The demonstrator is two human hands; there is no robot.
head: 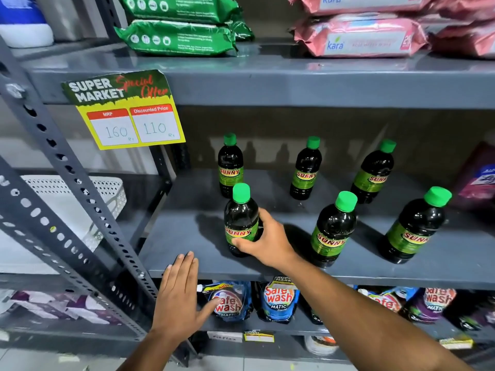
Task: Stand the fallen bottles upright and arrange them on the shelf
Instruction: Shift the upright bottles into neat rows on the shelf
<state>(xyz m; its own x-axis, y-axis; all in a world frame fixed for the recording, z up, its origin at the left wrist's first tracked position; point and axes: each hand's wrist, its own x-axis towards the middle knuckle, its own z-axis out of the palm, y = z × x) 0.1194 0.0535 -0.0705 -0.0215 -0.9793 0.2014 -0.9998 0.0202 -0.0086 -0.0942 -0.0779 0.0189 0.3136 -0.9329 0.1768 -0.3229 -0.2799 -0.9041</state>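
Six dark Sunny bottles with green caps stand upright on the grey metal shelf (281, 207), two rows of three. Right hand (263, 241) wraps the front-left bottle (241, 220) at label height, thumb across the front, fingers round the right side; bottle upright near the shelf's front edge. Left hand (178, 295) flat and open, fingers together, fingertips at the shelf's front lip, holding nothing. Front-middle bottle (333, 228) and front-right bottle (415, 226) stand apart from each other. Back row: back-left bottle (230, 164) just behind the held one, back-middle bottle (306, 168), back-right bottle (373, 172). Price tag (126, 111) hangs from the upper shelf edge, reads 160 and 110. Green packs (179, 36) and pink Kara packs (361, 36) above. Safewash pouches (278, 298) on the shelf below. White basket (107, 191) at left.
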